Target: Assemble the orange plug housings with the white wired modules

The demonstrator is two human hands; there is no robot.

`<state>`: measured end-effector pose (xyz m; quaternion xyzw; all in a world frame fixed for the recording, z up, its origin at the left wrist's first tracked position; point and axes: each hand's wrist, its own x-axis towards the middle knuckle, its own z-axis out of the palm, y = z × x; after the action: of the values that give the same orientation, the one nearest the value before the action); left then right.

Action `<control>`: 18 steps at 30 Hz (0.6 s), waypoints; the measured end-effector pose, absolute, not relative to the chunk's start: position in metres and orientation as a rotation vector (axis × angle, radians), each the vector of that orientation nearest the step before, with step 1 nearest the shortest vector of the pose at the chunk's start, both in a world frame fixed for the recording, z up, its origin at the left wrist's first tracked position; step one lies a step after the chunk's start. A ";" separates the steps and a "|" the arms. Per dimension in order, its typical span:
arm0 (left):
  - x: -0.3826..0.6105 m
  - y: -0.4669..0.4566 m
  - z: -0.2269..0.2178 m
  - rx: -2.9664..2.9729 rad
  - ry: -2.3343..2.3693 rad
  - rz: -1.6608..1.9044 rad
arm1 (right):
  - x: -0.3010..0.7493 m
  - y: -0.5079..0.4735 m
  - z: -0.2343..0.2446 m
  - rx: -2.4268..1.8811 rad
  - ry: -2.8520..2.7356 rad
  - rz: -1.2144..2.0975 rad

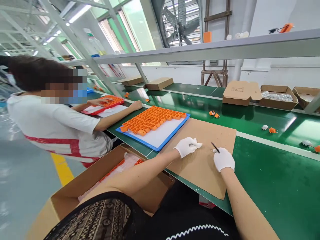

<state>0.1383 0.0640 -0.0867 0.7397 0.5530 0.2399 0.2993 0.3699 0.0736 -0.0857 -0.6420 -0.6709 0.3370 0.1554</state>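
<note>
Both my hands wear white gloves and rest on a brown cardboard sheet (200, 166) lying on the green belt. My left hand (186, 146) is closed around a small white piece, perhaps a cloth or a part. My right hand (223, 159) is closed on a thin dark tool (215, 147) that points up and to the left. Just left of the cardboard sits a blue-edged white tray (162, 135) carrying several orange parts (153, 120) packed in rows.
A person in a white shirt (55, 130) works at my left with a red tray (103, 103). Loose orange and white parts (268, 129) lie on the green belt (275, 173). Cardboard boxes (278, 96) stand at the back; an open carton (100, 183) sits by my lap.
</note>
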 end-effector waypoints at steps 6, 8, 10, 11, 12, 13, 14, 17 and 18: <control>0.191 0.029 -0.098 2.149 0.998 0.499 | 0.399 0.097 -0.105 -1.816 -1.643 1.075; 0.199 0.033 -0.098 2.193 0.938 0.452 | 0.402 0.097 -0.108 -1.756 -1.619 1.093; 0.198 0.049 -0.096 2.229 0.970 0.434 | 0.403 0.096 -0.109 -1.696 -1.617 1.110; 0.194 0.060 -0.095 2.244 1.012 0.436 | 0.403 0.097 -0.110 -1.668 -1.622 1.123; 0.189 0.072 -0.093 2.255 1.062 0.438 | 0.404 0.098 -0.111 -1.641 -1.627 1.135; 0.184 0.085 -0.090 2.263 1.114 0.440 | 0.405 0.100 -0.112 -1.624 -1.630 1.147; 0.180 0.098 -0.088 2.269 1.163 0.440 | 0.406 0.102 -0.114 -1.611 -1.629 1.154; 0.177 0.135 -0.076 2.285 1.260 0.440 | 0.411 0.107 -0.120 -1.596 -1.612 1.171; 0.177 0.145 -0.071 2.294 1.270 0.437 | 0.412 0.109 -0.122 -1.605 -1.594 1.180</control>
<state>0.1775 0.1450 -0.0705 0.8378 0.4640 0.1597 0.2394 0.4118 0.1085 -0.1224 -0.6020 -0.5976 0.4426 0.2909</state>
